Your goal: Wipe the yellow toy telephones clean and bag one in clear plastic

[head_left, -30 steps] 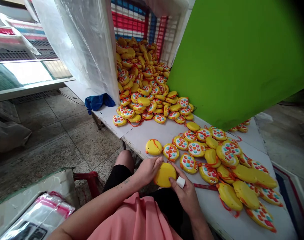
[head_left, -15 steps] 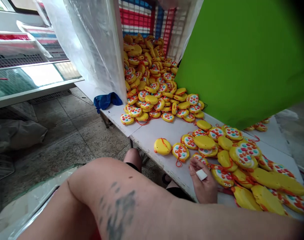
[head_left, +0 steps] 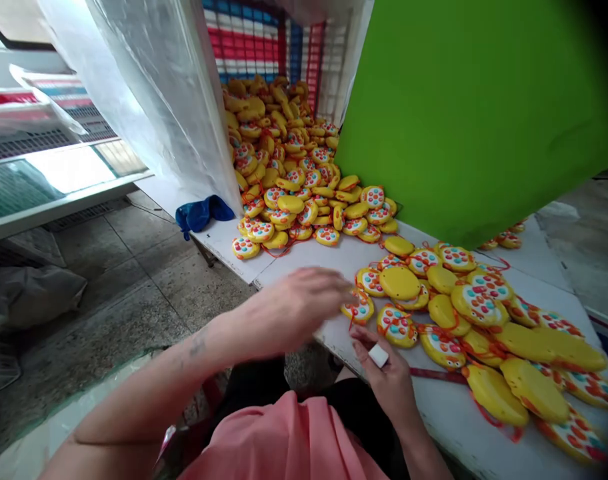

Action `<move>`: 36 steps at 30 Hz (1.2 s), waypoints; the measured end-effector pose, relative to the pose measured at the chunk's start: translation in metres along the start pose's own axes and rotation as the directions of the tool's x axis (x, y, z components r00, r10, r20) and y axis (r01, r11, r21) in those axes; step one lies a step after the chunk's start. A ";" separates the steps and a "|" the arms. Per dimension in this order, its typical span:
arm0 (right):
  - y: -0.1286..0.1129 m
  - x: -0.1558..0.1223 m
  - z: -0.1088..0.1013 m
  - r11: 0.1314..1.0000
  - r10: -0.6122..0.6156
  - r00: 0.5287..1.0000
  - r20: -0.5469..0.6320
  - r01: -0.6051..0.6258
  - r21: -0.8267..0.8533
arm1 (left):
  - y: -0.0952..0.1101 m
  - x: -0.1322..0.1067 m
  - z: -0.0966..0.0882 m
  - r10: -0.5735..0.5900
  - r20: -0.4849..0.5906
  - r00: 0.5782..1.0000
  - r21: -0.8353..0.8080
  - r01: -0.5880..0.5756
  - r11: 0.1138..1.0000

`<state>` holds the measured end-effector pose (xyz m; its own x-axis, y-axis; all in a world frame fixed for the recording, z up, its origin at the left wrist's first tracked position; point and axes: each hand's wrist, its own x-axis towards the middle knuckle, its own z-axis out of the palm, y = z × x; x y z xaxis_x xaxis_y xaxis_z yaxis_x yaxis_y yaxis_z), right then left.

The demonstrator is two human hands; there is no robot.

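While the right hand (head_left: 390,379) grips a block (head_left: 379,355), the left (head_left: 299,305), hold unclear, spans the table edge (head_left: 338,343).

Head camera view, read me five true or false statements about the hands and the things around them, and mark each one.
1. The right hand holds a small white block. True.
2. The left hand looks blurred. True.
3. Yellow toys lie on the table. True.
4. Every toy shows colored dots. False: several show a plain yellow side.
5. A red cup sits at the table's left edge. False: a blue cloth lies there.
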<state>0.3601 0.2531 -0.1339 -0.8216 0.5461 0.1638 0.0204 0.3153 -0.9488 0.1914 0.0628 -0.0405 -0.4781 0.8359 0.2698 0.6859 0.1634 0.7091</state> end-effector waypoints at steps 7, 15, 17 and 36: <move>-0.010 0.006 0.045 0.997 -0.067 0.847 0.528 0.037 0.067 | -0.149 0.045 -0.063 -0.467 -0.450 0.761 0.397 0.639 0.659; 0.001 0.056 0.118 0.973 -0.098 0.871 0.481 -0.018 0.232 | -0.167 0.043 -0.015 -0.420 -0.454 0.786 0.481 0.613 0.626; 0.011 0.067 0.120 0.972 -0.058 0.922 0.383 -0.035 0.231 | -0.163 0.036 -0.007 -0.367 -0.440 0.819 0.503 0.564 0.655; 0.028 0.061 0.090 0.685 0.324 0.933 0.155 -0.344 0.642 | -0.105 -0.017 0.069 -0.115 -0.441 0.890 0.095 0.174 0.980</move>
<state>0.2592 0.2248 -0.1746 -0.8486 0.4914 -0.1961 -0.0693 -0.4706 -0.8796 0.1652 0.0677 -0.1639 -0.7465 0.4939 0.4459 0.6413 0.3554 0.6800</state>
